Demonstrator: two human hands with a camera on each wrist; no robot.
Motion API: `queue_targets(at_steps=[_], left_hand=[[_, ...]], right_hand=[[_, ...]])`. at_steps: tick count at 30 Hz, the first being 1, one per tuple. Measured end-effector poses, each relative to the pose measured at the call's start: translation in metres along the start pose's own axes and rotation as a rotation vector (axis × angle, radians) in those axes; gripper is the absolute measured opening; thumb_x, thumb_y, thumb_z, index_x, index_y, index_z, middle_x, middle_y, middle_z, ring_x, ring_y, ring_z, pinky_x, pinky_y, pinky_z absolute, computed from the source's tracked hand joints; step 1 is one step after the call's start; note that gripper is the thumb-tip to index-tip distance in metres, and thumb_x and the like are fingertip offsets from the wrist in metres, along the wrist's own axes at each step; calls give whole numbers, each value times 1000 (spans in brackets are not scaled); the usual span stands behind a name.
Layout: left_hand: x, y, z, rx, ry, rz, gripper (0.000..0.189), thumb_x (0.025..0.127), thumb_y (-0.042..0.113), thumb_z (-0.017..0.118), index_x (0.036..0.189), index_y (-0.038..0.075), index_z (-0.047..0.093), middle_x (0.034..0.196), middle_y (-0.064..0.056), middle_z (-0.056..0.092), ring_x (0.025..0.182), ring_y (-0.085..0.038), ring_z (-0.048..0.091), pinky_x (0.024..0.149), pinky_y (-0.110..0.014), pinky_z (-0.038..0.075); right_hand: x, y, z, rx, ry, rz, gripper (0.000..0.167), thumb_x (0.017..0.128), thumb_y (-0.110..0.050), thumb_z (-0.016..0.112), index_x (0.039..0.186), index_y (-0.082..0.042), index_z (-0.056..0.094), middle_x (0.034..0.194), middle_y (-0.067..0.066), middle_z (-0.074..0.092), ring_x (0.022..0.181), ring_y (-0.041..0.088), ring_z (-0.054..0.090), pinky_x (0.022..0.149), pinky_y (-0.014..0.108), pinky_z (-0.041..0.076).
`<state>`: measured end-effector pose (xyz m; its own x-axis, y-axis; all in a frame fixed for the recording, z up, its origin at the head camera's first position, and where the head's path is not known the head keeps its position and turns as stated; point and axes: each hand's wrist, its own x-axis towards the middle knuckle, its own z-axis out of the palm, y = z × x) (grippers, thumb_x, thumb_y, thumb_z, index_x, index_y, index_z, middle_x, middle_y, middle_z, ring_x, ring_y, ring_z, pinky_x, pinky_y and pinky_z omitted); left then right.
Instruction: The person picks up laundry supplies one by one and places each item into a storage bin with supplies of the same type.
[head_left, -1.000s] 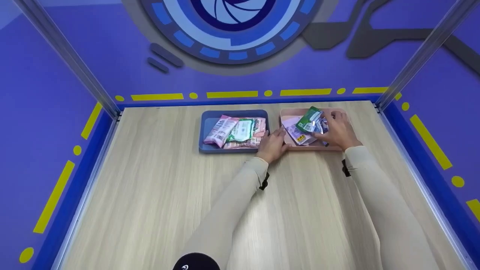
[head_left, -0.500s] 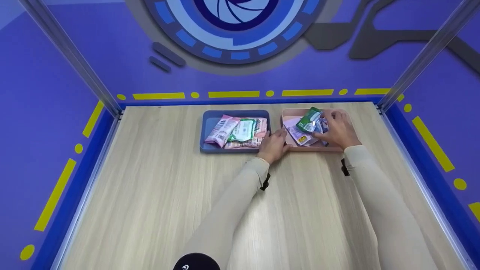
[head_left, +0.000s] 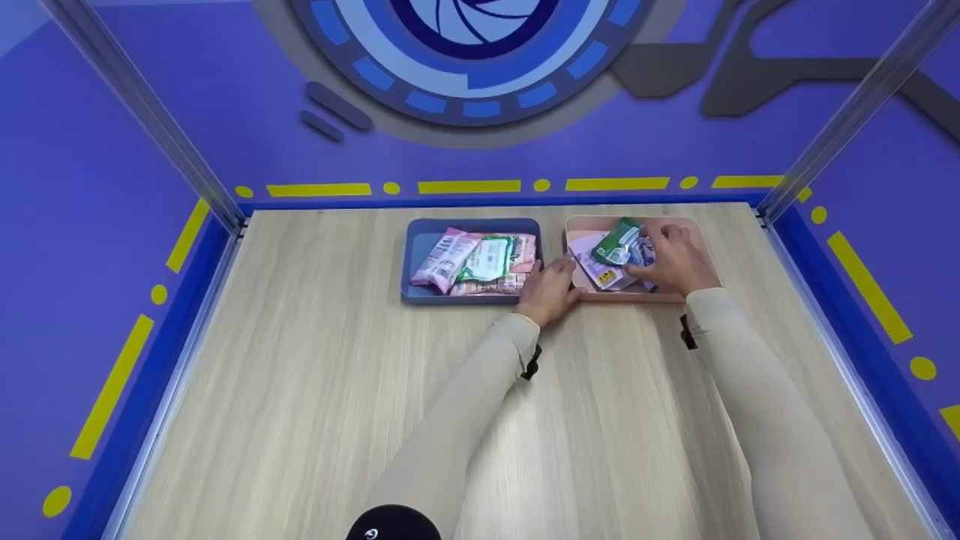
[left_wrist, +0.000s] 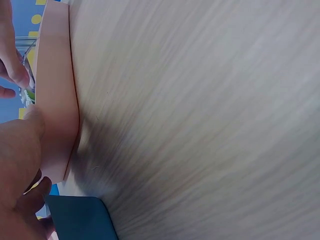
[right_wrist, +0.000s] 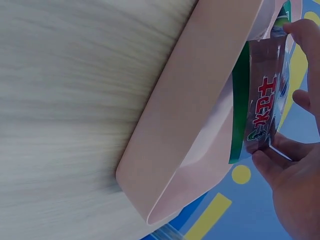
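My right hand (head_left: 679,259) pinches a snack packet (right_wrist: 262,95) between thumb and fingers over the right end of the pink tray (head_left: 694,295). In the right wrist view its face is dark and shiny with red lettering, beside a green strip. A green packet (head_left: 616,241) lies left of my right fingertips, over a lilac packet (head_left: 600,271). My left hand (head_left: 547,291) rests between the two trays, thumb at the pink tray's front rim, other fingers reaching over the gap and the right edge of the blue tray (head_left: 411,262).
Inside the blue tray lie a pink packet (head_left: 446,259), a white-and-green packet (head_left: 487,259) and other pink packs partly covered. Both trays stand at the back of a wooden table (head_left: 322,375), near a blue wall (head_left: 225,135) with yellow marks. Blue side panels flank the table.
The head view shifts very slightly. Both hands stay at the pink tray, the right fingers still on the packet; nothing is let go.
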<state>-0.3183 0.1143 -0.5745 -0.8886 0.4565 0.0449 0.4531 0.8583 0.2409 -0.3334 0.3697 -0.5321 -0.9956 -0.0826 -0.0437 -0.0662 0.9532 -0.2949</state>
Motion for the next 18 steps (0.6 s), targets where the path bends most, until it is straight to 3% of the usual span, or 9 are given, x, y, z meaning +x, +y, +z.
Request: queue_targets(at_steps=[18], left_hand=[[0,0,1,-11,-12,-8,66,102,51,58,154,12,47,163,-4,39,146,-16,42,124,-47,26]], right_hand=[[5,0,5,6,-81,74,104,85,-59,77,165,-22,20,153,35,29,131,50,38,109,73,34]])
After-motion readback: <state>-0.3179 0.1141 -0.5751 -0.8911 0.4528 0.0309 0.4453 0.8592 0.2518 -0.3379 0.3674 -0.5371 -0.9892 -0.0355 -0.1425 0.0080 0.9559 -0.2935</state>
